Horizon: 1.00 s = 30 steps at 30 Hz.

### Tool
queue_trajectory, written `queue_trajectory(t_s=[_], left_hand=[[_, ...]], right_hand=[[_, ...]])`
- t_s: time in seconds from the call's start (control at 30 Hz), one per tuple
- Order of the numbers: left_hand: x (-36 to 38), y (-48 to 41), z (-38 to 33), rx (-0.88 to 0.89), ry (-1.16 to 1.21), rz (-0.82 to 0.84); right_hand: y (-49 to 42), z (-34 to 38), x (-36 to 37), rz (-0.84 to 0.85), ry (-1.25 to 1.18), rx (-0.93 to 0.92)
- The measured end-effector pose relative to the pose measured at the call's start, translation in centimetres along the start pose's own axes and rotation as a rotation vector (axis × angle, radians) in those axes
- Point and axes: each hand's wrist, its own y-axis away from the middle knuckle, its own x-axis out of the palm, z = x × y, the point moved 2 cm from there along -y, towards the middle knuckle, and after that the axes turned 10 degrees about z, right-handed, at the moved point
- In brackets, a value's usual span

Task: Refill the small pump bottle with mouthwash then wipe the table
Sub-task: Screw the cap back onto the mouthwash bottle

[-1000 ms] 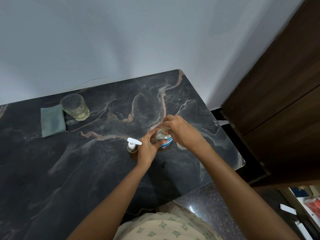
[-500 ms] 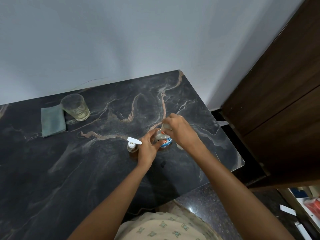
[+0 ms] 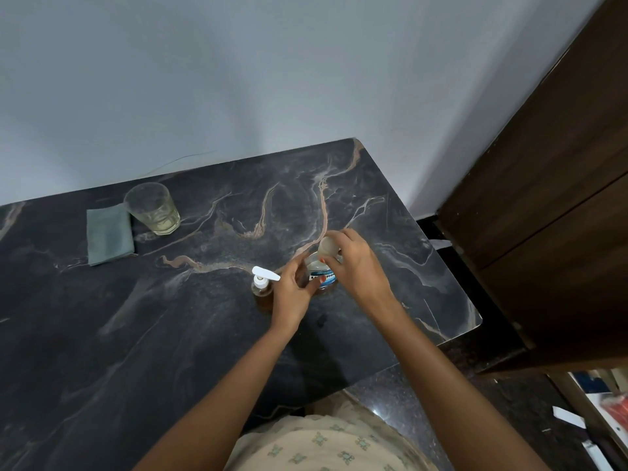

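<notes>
- Right hand is pinched closed around the cap of the mouthwash bottle, right at the bottle's mouth. Can't tell if the cap is fully free of the threads or only tilted on them.
- Left hand is wrapped around the bottle's left side, bracing it on the table. Thumb and fingers are closed on the body.
- Step in hand, my read: uncapping the mouthwash before any pour.
- To do it well: hold the left grip low and firm so the bottle doesn't spin or skid on the smooth stone; turn the cap only, lift it straight up, park it clear of the pour path.
- Small pump bottle stands upright just beside the left hand, on its left, white pump head on. That has to come off before pouring; narrow neck, so pour slowly and close to the rim.
- Elbow room is tight: the two bottles are near each other, so the pump bottle could easily get knocked.
- Mouthwash bottle: clear, short, blue-and-white label, text partly hidden. Contents look pale; level unreadable.
- Pump bottle: clear body, amber tint low down, looks mostly empty.
- Folded grey-green cloth lies far left beside a glass, well apart from the bottles, presumably for the wipe.
</notes>
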Motion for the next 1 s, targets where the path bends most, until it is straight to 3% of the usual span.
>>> queue_trajectory(t_s=[0.23, 0.73, 1.0], left_hand=[[-0.1, 1.8, 0.4, -0.016, -0.013, 0.003], [0.3, 5.4, -2.9, 0.068, -0.049, 0.041], [-4.1, 3.4, -6.6, 0.186, -0.049, -0.071]], right_hand=[[1.1, -0.8, 0.4, -0.107, -0.169, -0.003], [0.4, 0.1, -1.4, -0.155, -0.167, -0.055], [-2.8, 2.2, -1.5, -0.113, -0.204, -0.129]])
